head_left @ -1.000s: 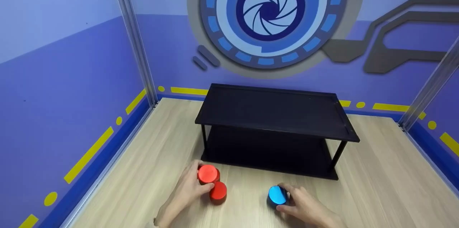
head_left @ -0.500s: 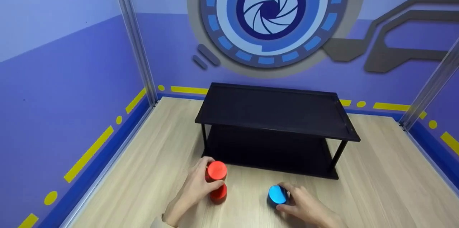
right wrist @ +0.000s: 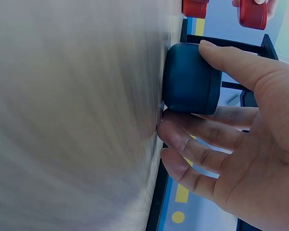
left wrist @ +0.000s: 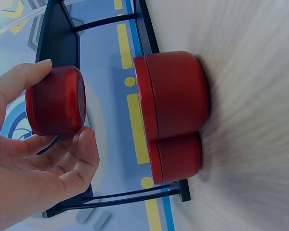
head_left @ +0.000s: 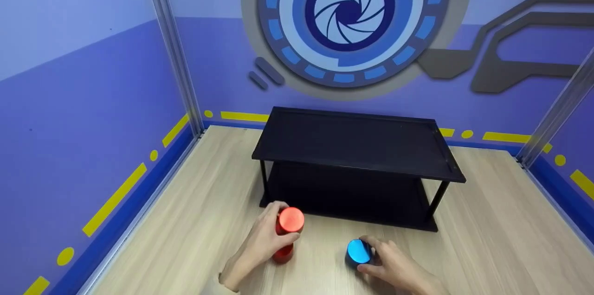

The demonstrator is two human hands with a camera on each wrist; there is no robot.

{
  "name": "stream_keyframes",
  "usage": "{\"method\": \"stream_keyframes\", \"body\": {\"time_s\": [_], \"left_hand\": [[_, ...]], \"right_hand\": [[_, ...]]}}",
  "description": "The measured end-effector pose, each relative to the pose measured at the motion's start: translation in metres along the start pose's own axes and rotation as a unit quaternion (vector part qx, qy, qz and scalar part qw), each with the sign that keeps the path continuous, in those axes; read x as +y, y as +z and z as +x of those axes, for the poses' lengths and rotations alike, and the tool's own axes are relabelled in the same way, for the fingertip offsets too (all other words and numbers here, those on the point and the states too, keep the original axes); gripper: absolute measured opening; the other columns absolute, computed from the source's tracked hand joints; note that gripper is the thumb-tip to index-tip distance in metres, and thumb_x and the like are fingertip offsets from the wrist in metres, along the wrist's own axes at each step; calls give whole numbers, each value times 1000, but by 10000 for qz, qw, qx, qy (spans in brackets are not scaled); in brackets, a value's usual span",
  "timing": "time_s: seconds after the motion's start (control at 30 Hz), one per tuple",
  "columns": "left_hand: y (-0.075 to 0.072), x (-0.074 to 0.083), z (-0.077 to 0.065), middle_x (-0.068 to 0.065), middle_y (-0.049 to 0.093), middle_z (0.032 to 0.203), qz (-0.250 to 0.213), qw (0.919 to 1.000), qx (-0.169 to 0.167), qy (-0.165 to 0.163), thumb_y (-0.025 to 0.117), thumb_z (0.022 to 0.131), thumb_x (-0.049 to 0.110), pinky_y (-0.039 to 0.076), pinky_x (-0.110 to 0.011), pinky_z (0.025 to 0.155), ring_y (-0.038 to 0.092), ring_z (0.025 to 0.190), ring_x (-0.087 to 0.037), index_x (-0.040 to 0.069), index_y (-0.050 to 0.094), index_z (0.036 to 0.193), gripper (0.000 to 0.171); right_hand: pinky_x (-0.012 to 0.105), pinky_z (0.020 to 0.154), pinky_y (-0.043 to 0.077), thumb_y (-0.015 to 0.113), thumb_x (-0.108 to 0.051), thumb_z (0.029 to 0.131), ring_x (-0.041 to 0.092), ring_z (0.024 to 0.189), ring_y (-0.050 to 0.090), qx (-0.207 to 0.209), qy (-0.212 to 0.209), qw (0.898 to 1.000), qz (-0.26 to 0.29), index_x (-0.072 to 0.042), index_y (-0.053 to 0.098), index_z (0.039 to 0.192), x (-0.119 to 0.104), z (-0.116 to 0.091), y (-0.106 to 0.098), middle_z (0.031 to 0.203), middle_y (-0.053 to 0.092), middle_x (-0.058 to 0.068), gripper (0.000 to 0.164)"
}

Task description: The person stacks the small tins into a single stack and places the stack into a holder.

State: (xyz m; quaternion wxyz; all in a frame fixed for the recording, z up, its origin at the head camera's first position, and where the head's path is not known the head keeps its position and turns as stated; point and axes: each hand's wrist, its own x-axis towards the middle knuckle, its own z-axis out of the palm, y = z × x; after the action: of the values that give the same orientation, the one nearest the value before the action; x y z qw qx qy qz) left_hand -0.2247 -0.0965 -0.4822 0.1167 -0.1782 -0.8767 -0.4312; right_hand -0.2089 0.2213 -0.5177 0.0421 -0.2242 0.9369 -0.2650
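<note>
My left hand (head_left: 268, 235) holds a round red tin (left wrist: 58, 101) between thumb and fingers, raised off the table. Under it, in the left wrist view, two more red tins stand side by side on the tabletop, a nearer tin (left wrist: 178, 94) and a farther tin (left wrist: 179, 159). From the head, only part of one standing red tin (head_left: 283, 255) shows below the thumb; the other is hidden. To the right, my right hand (head_left: 394, 262) grips a round blue tin (head_left: 359, 252), which rests on the table, thumb on one side and fingers on the other.
A black two-tier shelf (head_left: 357, 144) stands behind the tins, its lower board (head_left: 348, 193) close to my left fingertips. Printed blue-purple walls (head_left: 102, 100) enclose the wooden tabletop (head_left: 185, 221) at the back and sides.
My left hand has carried the held red tin to the right, now above the standing red tins. My right hand and the blue tin stay where they were.
</note>
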Motion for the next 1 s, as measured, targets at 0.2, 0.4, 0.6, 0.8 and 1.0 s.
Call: {"method": "stream_keyframes", "body": {"time_s": [0.2,0.4,0.6,0.8,1.0], "left_hand": [[6,3,1,0,60,106,137,9998,13,115,81,70,19,52,-36,84,61,99,-17,11,56,112,49],[12,9,3,1,60,108,229,9992,-86,300,82,71,20,50,-31,83,59,97,-14,12,56,113,51],[18,14,6,1,60,107,257,9985,-129,461,84,70,22,50,-29,82,58,95,-13,11,57,113,52],[23,18,6,1,61,107,237,9984,-258,432,83,70,23,50,-31,85,58,98,-14,13,57,114,52],[29,23,7,3,60,107,128,9980,-394,488,82,71,22,49,-31,87,56,98,-12,13,56,115,52]], "right_hand": [[38,73,52,73,-44,81,16,91,58,-35,58,10000,53,-3,53,131,1,1,0,111,67,9,67],[41,74,51,74,-43,80,17,92,58,-48,57,9999,103,-3,53,131,1,0,0,111,67,10,67],[41,75,52,75,-42,80,19,92,60,-93,64,9998,173,-2,54,130,1,0,0,111,67,11,68],[40,78,54,75,-40,80,20,95,63,-143,52,9996,247,0,54,130,1,2,0,115,67,13,67],[34,73,54,75,-40,80,17,90,65,-88,-61,9997,227,-2,55,129,1,2,0,111,68,11,64]]}}
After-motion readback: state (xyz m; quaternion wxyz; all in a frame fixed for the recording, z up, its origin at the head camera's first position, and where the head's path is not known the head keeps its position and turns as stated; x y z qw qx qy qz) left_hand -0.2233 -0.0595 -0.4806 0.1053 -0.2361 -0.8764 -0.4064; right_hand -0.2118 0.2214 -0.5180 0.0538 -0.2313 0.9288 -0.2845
